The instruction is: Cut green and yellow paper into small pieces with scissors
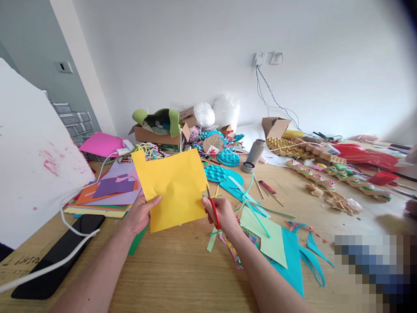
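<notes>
Yellow sheet (176, 191), 1 pc: held up over table (169, 278), tilted, btwn 2 hands. L edge gripped by L hand (139, 214), thumb in front, fingers behind. R edge apparently pinched by R hand (224, 215), in which red scissors (215, 215) are also gripped, blades pointed up beside that edge; whether blades are parted can't be told.

Status (judged): part cut, early stage. Done: step seen in top edge, prob. cut, w/ 1 tab left standing at top L corner. Left: main area, seen whole; no further cut made out.

Adj. items: paper stack (110, 196), L of sheet; phone (58, 256), nr L forearm; pale-green sheet (272, 239), laid partly over blue sheet (291, 261), R side; mixed scraps (233, 253), nr R forearm; bottle (256, 152), set farther back.
</notes>
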`<state>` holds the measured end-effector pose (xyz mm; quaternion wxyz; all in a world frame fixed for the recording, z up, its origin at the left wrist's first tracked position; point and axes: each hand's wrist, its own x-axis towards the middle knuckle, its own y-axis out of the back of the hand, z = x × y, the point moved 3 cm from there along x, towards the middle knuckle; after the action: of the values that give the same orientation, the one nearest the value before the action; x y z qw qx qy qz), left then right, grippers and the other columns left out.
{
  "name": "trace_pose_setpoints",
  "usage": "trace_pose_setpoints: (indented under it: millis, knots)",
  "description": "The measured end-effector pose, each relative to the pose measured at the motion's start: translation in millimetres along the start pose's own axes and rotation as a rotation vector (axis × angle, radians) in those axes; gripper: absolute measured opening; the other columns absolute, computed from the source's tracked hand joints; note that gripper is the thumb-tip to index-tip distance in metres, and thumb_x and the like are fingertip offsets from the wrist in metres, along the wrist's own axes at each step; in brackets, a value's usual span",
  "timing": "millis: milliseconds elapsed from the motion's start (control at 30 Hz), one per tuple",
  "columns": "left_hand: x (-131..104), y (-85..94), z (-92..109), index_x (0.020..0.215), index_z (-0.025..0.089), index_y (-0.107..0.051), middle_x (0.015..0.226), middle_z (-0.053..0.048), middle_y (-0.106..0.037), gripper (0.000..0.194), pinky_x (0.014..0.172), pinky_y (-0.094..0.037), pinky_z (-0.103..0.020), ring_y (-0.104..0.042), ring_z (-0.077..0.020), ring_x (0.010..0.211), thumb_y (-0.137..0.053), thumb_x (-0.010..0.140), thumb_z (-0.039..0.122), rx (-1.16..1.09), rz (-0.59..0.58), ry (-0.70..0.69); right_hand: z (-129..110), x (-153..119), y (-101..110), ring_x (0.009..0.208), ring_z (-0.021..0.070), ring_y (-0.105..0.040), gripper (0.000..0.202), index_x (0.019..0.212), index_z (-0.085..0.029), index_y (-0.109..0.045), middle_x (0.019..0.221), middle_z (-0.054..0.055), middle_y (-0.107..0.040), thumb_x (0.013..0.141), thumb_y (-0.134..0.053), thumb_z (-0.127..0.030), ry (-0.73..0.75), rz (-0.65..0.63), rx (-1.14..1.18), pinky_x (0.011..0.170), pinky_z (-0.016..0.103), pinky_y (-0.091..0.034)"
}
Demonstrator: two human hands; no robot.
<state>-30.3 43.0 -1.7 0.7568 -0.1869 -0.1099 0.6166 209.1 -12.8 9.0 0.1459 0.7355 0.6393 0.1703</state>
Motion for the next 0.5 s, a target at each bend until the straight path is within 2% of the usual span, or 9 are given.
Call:
trace_pose_setpoints:
  millis: [200,500]
  knots:
    - [-0.2,-0.2,-0.7,0.12,0.016,-0.063,0.104,-0.013,-0.074,0.064,0.091,-0.053,-0.042,-0.062,-0.0332,0.113,-0.084,0.06,0.027,-0.011,-0.004,0.002,3.1,0.8,0.0,0.033,0.01,-0.047,0.055,0.053,-0.017,-0.051,0.038,0.0,-0.05,0.078,-0.056,-0.066,-0.007,0.042,0.039,0.037,0.019,-0.033]
    - [1.7,0.5,-1.4,0.11,0.015,-0.069,0.104,-0.012,-0.074,0.053,0.091,-0.053,-0.042,-0.062,-0.0332,0.113,-0.084,0.06,0.029,0.0,-0.023,0.014,-1.1,-1.6,2.5,0.03,0.0095,-0.044,0.054,0.05,-0.018,-0.048,0.037,-0.002,-0.045,0.074,-0.062,-0.064,-0.053,0.049,0.079,0.032,0.018,-0.03]
